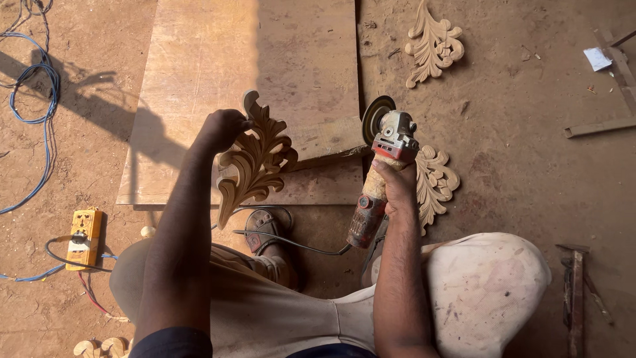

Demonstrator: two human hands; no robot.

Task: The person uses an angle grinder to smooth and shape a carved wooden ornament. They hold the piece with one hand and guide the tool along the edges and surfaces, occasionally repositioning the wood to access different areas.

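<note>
The left hand [222,129] has its grip closed on the upper edge of a carved wooden leaf ornament [255,159], held above the plywood board [265,59]. The ornament's long axis runs steeply, its curled tip pointing up and away, its narrow stem pointing down toward the person's sandalled foot [265,229]. Right of the ornament, the right hand [397,189] grips an angle grinder [381,176] around its body, disc end pointing away, cord trailing back. A second carving [434,182] lies on the floor just beyond the grinder.
</note>
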